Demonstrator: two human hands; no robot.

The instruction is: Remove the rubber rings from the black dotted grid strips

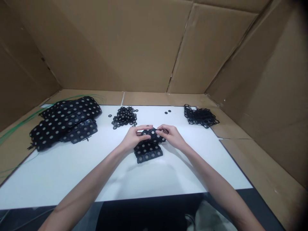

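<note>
A black sheet with rows of pale round dots (148, 149) hangs folded over between my hands, its lower end resting on the white table (154, 179). My left hand (133, 137) pinches its left side, thumb in front and fingers behind. On its upper right edge, my right hand (171, 135) has thumb and fingers closed. Just behind my left hand lies a heap of small black rings with pale centres (125, 116). Two small black discs (167, 112) sit apart on the tabletop beyond my right hand.
At the left lies a large pile of dotted black sheets (69, 118), with green strands (21, 123) beside it. A tangle of black open frames (201, 116) sits at the far right. Cardboard walls (115, 48) enclose the table at the back and sides.
</note>
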